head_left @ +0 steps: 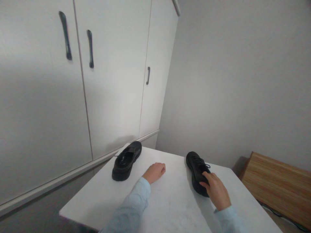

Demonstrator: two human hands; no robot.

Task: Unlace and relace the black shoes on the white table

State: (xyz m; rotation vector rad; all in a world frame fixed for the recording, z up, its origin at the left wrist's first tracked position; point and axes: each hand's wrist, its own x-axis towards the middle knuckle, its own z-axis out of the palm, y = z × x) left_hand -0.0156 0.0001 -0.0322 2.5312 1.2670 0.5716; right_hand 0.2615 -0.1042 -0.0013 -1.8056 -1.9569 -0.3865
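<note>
A black lace-up shoe (195, 166) rests on the right part of the white table (170, 210), its toe pointing away from me. My right hand (216, 189) grips this shoe near its opening, with the thumb and fingers over the upper; part of the heel is hidden behind the hand. Closed into a fist, my left hand (155, 172) lies on the tabletop between the two shoes, and nothing shows in it. To its left stands a black slip-on shoe (126, 161) with a strap across the top, not touched by either hand.
White cupboard doors (116, 81) with dark handles rise along the left and behind the table. A grey wall (230, 81) stands beyond. At the right is a wood-grain board or box (279, 184), with dark cables below it.
</note>
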